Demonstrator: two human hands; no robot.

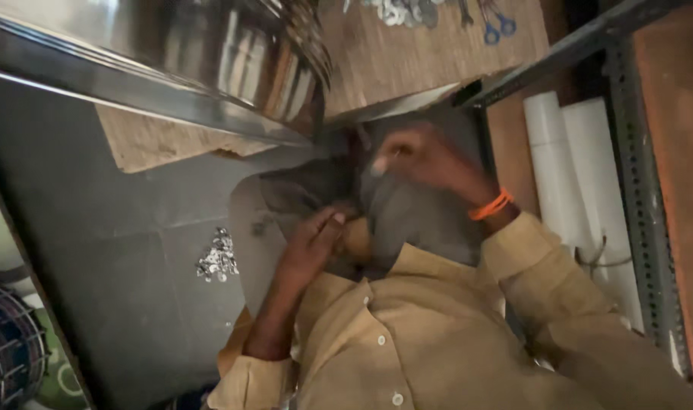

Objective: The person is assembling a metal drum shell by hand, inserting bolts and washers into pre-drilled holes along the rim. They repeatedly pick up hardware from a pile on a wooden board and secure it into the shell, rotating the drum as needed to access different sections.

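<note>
Your 2 hands work a grey, limp piece of cloth (pixel 407 220) held against your chest below the wooden bench top (pixel 407 61). Your left hand (pixel 316 243) pinches its lower edge with curled fingers; your right hand (pixel 422 156) seems closed on the upper fold, though blur hides the grip. Keep both grips firm and the cloth taut between them.

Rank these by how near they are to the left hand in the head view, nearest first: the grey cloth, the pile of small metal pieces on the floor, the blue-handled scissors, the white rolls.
From the left hand:
1. Grey cloth, touching its fingers, just to the right.
2. Pile of small metal pieces, on the dark floor to the left.
3. White rolls, far right by the metal rack.
4. Blue-handled scissors, on the wooden bench at the top; close to the rolls in rank, slightly farther.
</note>
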